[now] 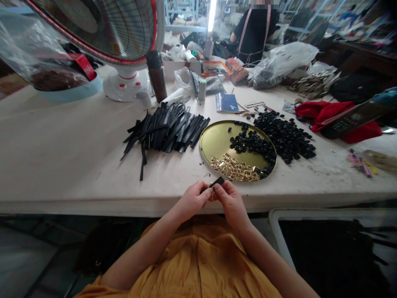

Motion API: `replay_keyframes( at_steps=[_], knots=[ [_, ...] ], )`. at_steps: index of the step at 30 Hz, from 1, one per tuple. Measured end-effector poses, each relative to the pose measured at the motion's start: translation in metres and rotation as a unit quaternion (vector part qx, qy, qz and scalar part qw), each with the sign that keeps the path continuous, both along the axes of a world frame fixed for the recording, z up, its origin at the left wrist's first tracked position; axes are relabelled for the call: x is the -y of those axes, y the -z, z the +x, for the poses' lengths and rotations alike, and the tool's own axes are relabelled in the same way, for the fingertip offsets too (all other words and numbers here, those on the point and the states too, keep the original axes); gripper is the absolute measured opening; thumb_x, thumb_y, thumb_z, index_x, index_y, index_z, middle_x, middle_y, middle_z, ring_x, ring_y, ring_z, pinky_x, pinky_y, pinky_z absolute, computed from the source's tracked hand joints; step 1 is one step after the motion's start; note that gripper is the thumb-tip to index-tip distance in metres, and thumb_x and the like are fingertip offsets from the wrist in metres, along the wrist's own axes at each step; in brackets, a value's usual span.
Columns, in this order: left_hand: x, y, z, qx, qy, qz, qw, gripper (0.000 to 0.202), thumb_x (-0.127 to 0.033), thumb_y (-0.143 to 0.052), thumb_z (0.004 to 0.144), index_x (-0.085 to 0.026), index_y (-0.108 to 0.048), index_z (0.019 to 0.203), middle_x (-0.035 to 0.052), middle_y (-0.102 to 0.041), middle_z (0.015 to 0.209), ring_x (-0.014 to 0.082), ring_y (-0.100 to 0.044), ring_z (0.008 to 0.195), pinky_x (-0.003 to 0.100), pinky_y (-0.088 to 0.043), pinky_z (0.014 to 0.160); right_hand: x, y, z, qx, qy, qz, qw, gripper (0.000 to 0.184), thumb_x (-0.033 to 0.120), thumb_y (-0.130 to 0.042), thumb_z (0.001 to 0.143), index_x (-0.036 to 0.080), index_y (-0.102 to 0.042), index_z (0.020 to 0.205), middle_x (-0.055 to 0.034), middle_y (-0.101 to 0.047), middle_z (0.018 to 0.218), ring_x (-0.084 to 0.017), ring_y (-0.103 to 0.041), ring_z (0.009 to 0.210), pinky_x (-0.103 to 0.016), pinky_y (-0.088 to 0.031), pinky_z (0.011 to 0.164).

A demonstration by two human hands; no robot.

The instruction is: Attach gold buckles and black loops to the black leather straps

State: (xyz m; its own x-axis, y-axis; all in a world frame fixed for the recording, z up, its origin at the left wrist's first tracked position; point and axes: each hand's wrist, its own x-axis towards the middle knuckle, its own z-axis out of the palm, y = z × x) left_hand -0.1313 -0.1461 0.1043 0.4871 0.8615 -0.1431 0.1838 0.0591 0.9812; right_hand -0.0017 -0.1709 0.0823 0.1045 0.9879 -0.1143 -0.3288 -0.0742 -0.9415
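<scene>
My left hand [194,199] and my right hand [230,201] meet at the table's near edge, both pinched on one short black strap piece [216,181] with a small gold buckle at its end. Just beyond them lies a round gold tray [217,140] holding gold buckles [235,169] at the front and small black pieces [252,145] on its right side. A fanned pile of black straps [167,130] lies left of the tray. A heap of black pieces [287,134] lies on the table to the tray's right.
A white and red fan [124,45] and a dark bottle [156,76] stand at the back left. A blue booklet [227,102], plastic bags [283,60], red cloth [328,114] and a calculator [356,118] lie further back. Another person [256,29] works across the table.
</scene>
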Motion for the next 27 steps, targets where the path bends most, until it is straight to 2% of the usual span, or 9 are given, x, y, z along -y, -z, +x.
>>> replay_keyframes(
  at_steps=[4,8,14,19,23,27],
  knots=[
    [0.000,-0.001,0.001,0.030,-0.003,-0.056,0.998,0.020,-0.035,-0.049,0.077,-0.015,-0.048,0.073,-0.0029,-0.052,0.064,0.0052,-0.041,0.049,0.018,-0.034,0.046,0.000,0.000,0.000,-0.112,-0.029,-0.046,0.992,0.021,0.035,-0.065,0.071,0.019,-0.052,0.069,0.0045,-0.054,0.057,-0.008,-0.051,0.051,-0.023,-0.043,0.054],
    [0.002,-0.001,0.003,0.046,-0.022,-0.092,0.994,0.016,-0.029,-0.050,0.074,-0.015,-0.047,0.070,-0.0035,-0.052,0.061,0.0043,-0.041,0.046,0.017,-0.033,0.043,0.001,-0.001,0.000,-0.134,-0.036,-0.065,0.988,0.022,0.034,-0.067,0.069,0.019,-0.051,0.068,0.0051,-0.053,0.055,-0.008,-0.050,0.049,-0.023,-0.041,0.052],
    [0.003,0.001,0.005,0.076,-0.017,-0.100,0.992,0.013,-0.027,-0.051,0.073,-0.014,-0.047,0.070,-0.0011,-0.053,0.064,0.0058,-0.046,0.051,0.017,-0.037,0.045,0.005,-0.001,0.002,0.004,-0.028,0.000,1.000,0.022,0.040,-0.055,0.079,0.019,-0.050,0.073,0.0042,-0.053,0.062,-0.009,-0.050,0.054,-0.025,-0.041,0.057],
    [0.003,0.001,0.004,0.089,-0.011,-0.090,0.992,0.016,-0.030,-0.051,0.075,-0.014,-0.048,0.073,-0.0004,-0.054,0.066,0.0060,-0.048,0.053,0.017,-0.039,0.046,0.004,-0.001,0.004,0.126,-0.004,0.035,0.991,0.024,0.043,-0.048,0.083,0.020,-0.047,0.074,0.0033,-0.051,0.061,-0.010,-0.049,0.055,-0.024,-0.040,0.054],
    [0.003,0.006,0.005,0.075,-0.027,-0.073,0.994,0.023,-0.036,-0.048,0.079,-0.014,-0.048,0.074,-0.0008,-0.054,0.065,0.0045,-0.046,0.047,0.016,-0.038,0.044,0.001,-0.005,0.004,0.146,0.014,0.039,0.988,0.023,0.043,-0.052,0.080,0.020,-0.048,0.076,0.0025,-0.052,0.063,-0.011,-0.049,0.055,-0.025,-0.041,0.054],
    [0.003,0.013,0.006,0.087,-0.053,-0.038,0.994,0.027,-0.041,-0.046,0.081,-0.014,-0.048,0.076,-0.0012,-0.053,0.065,0.0052,-0.047,0.047,0.016,-0.039,0.043,-0.001,-0.009,0.004,0.129,-0.006,0.030,0.991,0.022,0.040,-0.060,0.074,0.020,-0.051,0.077,0.0032,-0.053,0.063,-0.011,-0.050,0.057,-0.025,-0.042,0.057]
  ],
)
